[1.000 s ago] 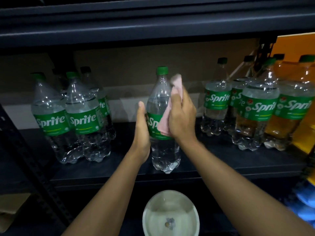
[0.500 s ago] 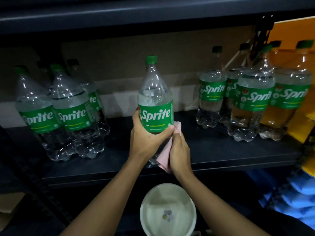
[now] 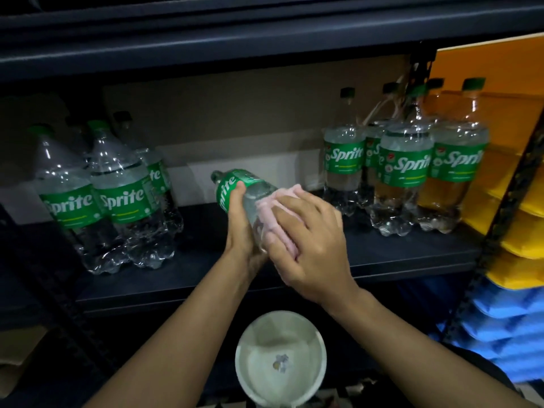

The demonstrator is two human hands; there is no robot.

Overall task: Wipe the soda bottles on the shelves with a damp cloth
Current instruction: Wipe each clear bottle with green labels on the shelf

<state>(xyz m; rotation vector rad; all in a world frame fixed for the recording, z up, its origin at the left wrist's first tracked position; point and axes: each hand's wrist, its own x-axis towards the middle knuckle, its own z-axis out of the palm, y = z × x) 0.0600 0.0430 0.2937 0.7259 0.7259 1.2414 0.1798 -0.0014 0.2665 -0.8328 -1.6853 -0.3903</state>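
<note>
A clear Sprite bottle [image 3: 235,187] with a green label is tipped away from me above the dark shelf [image 3: 382,254], its base toward me. My left hand [image 3: 240,231] grips its lower body from the left, thumb on the label. My right hand [image 3: 309,242] presses a pink cloth [image 3: 272,210] against the bottle's base, fingers curled over the cloth. The bottle's cap end is hidden behind the label. Other Sprite bottles stand in a left group [image 3: 117,195] and a right group [image 3: 403,172].
A white bowl of water [image 3: 281,366] sits below the shelf, under my arms. Yellow bins [image 3: 518,201] and blue bins [image 3: 500,319] are stacked at the right. The upper shelf edge [image 3: 265,45] runs overhead. A dark slanted upright [image 3: 44,275] stands at the left.
The bottle went from upright to tipped away with its base toward me. My right hand moved the cloth from the bottle's upper side down to its base.
</note>
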